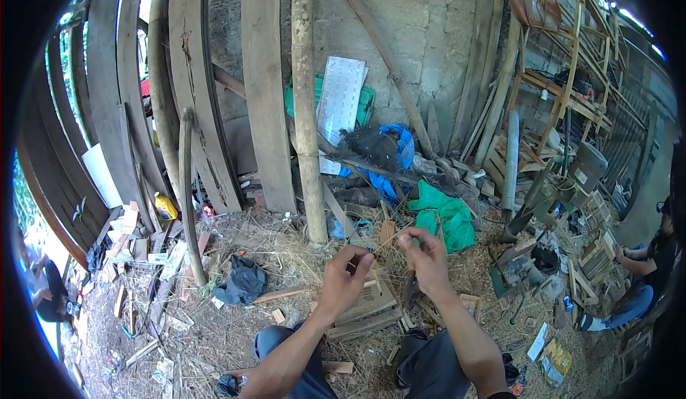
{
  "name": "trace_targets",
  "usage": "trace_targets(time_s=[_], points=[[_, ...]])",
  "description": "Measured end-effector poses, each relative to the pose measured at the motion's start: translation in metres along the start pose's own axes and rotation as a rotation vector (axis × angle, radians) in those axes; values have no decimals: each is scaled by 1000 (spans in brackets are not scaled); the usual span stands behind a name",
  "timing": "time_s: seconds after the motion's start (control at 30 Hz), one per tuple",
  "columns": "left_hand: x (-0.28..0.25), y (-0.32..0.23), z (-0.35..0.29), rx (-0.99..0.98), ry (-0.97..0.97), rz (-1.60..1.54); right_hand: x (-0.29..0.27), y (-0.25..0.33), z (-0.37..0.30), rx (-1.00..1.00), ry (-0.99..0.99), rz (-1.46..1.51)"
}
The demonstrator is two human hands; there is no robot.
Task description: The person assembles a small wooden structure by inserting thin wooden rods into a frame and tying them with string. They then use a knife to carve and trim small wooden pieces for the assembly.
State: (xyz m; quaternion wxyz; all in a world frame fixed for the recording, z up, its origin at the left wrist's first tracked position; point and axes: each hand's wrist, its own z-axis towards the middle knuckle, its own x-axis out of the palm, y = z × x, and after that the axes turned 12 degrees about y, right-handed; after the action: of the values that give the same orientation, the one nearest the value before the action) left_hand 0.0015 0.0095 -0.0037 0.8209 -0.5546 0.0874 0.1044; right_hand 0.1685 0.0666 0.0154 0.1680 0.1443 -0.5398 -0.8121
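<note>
My left hand (pixel 346 279) is closed, its thumb and fingertips curled together above a small wooden crate (pixel 366 306). Whatever it pinches is too small to make out. A short way to its right, my right hand (pixel 429 263) is raised a little higher, thumb and forefinger pressed together. Thin straw-coloured strands show by its fingertips, but I cannot tell them from the straw on the ground behind. The slatted crate stands on the ground between my knees. A dark, narrow object (pixel 410 289) shows just below my right hand; its kind is unclear.
A bamboo pole (pixel 306 113) stands ahead. Green plastic sheeting (pixel 444 217) and a black bag (pixel 241 281) lie on the straw-covered ground. Leaning boards (pixel 268 92) line the left. At right, a seated person (pixel 647 270) holds a slatted wooden piece (pixel 607 247); another person (pixel 50 292) is far left.
</note>
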Motion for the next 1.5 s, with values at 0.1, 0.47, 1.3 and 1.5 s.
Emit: trace_targets(time_s=[0.1,0.47,1.3,1.5], points=[[-3,19,2,10,-116,-35,-11,6,5,29,-127,198],[-2,46,25,-164,-157,-717,6,-13,-4,228,226,-203],[-11,22,19,-148,-75,-646,-19,-11,-3,159,119,-216],[-26,19,12,-130,-47,-602,-34,-4,-1,202,-29,-21]])
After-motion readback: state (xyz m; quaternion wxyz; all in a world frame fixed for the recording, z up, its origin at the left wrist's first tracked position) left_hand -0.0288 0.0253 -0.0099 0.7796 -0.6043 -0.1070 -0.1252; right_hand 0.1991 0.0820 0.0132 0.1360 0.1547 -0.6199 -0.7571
